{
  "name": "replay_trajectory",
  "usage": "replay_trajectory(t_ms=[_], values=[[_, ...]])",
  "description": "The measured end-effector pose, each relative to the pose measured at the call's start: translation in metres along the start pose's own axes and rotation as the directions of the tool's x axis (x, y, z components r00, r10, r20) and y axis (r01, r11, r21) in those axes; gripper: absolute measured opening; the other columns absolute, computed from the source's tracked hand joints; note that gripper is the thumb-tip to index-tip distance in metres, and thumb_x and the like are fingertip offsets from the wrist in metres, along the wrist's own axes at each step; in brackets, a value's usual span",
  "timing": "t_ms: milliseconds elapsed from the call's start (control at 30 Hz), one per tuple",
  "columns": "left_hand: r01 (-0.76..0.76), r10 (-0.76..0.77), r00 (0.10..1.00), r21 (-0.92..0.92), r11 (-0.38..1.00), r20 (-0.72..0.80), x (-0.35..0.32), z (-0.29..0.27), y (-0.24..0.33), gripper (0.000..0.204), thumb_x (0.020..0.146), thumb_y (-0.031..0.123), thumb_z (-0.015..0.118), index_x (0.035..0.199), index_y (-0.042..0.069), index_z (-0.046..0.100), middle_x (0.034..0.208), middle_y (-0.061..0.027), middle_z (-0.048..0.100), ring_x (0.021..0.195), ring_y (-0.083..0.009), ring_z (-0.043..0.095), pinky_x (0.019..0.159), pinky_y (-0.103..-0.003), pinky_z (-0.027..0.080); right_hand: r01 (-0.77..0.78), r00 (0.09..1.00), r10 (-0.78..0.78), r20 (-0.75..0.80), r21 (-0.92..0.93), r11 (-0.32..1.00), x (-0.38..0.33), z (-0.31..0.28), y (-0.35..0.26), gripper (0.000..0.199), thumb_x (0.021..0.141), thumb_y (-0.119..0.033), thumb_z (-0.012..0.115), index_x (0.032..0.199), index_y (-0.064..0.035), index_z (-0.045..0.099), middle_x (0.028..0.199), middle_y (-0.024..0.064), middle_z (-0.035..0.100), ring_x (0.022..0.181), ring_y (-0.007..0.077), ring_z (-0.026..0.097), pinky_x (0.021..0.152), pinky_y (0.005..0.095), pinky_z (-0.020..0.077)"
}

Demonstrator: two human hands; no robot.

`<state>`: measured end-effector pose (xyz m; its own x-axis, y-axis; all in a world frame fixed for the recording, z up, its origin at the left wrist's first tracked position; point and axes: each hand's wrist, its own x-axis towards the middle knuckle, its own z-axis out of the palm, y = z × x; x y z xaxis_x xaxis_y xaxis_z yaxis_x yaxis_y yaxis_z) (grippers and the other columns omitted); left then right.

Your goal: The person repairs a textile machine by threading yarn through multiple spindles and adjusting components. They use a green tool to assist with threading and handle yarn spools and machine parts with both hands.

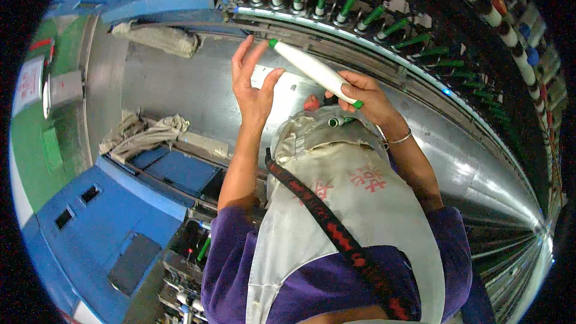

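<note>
A yarn bobbin (pixel 311 68), wound with white yarn and showing green at both ends, slants from upper left to lower right in front of me. My right hand (pixel 364 97) grips its lower end between thumb and fingers. Beside the upper green tip is my left hand (pixel 253 81), fingers spread and thumb apart; it holds nothing, and whether a fingertip brushes the tip I cannot tell. Below the hands, the pocket of my white apron (pixel 336 144) gapes, and a green tube end (pixel 339 122) shows in it.
A machine rail with a row of green spindle tubes (pixel 348 7) curves along the far side and right. Grey cloth lies bundled (pixel 159 39) at the far left and again (pixel 156 135) nearer me. Blue machine panels (pixel 102 222) stand at lower left. Metal flooring (pixel 180 78) runs between.
</note>
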<state>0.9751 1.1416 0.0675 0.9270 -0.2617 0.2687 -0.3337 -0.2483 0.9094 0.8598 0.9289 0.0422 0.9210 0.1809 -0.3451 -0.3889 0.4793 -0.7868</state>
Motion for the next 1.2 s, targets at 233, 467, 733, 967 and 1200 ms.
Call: replay_trajectory(t_ms=[233, 467, 733, 967, 1200], values=[[-0.531, 0.495, 0.843, 0.469, 0.706, 0.209, 0.013, 0.018, 0.002, 0.011, 0.072, 0.028, 0.075, 0.079, 0.02, 0.073, 0.118, -0.0026, 0.062, 0.12, -0.0279, 0.044, 0.107, -0.048, 0.024, 0.047, 0.998, -0.051, 0.021, 0.162, 0.986, -0.019, 0.0, -0.006, 0.047, 0.092, -0.028, 0.058, 0.124, 0.0052, 0.049, 0.096, 0.0113, 0.065, 0.056, 0.0051, 0.048, 0.048, 0.0186, 0.0375], [0.368, -0.419, 0.897, -0.767, 0.526, 0.143, 0.053, 0.034, -0.016, 0.02, 0.095, 0.024, 0.053, 0.084, 0.007, 0.052, 0.116, -0.0166, 0.062, 0.111, -0.0259, 0.052, 0.1, -0.037, 0.033, 0.111, 0.989, -0.098, -0.109, 0.112, 0.988, -0.029, 0.013, -0.002, 0.045, 0.091, -0.029, 0.059, 0.121, 0.0034, 0.05, 0.092, 0.0099, 0.065, 0.055, 0.0054, 0.047, 0.048, 0.0191, 0.038], [0.742, -0.053, 0.654, -0.653, -0.152, 0.755, 0.013, 0.105, 0.029, 0.025, 0.093, 0.018, 0.045, 0.068, 0.015, 0.043, 0.052, 0.0056, 0.034, 0.043, -0.01, 0.031, 0.045, -0.027, 0.034, -0.233, 0.973, 0.232, 0.015, 0.077, 0.97, -0.052, -0.06, 0.047, 0.045, 0.093, -0.04, 0.051, 0.117, -0.0034, 0.059, 0.097, 0.0056, 0.067, 0.078, 0.0137, 0.06, 0.064, 0.0261, 0.0486], [0.921, 0.194, 0.076, 0.006, -0.389, 0.978, -0.1, 0.123, 0.138, 0.011, 0.091, 0.018, 0.052, 0.093, 0.008, 0.055, 0.058, 0.0015, 0.042, 0.054, -0.0121, 0.042, 0.059, -0.028, 0.039, -0.169, 0.826, -0.366, -0.429, -0.807, 0.565, -0.027, -0.095, 0.039, 0.053, 0.08, -0.023, 0.072, 0.128, -0.0072, 0.054, 0.106, 0.0095, 0.065, 0.092, 0.0136, 0.06, 0.082, 0.0307, 0.0484], [0.791, -0.367, 0.586, -0.608, 0.067, 0.722, -0.001, 0.125, 0.035, 0.006, 0.088, 0.007, 0.058, 0.088, 0.01, 0.053, 0.068, 0.002, 0.05, 0.058, -0.0082, 0.043, 0.055, -0.02, 0.036, 0.396, 0.794, -0.56, -0.234, -0.499, 0.771, -0.059, -0.011, 0.017, 0.071, 0.075, -0.002, 0.073, 0.139, -0.0038, 0.041, 0.089, 0.0033, 0.066, 0.072, 0.0056, 0.053, 0.069, 0.0227, 0.046]])
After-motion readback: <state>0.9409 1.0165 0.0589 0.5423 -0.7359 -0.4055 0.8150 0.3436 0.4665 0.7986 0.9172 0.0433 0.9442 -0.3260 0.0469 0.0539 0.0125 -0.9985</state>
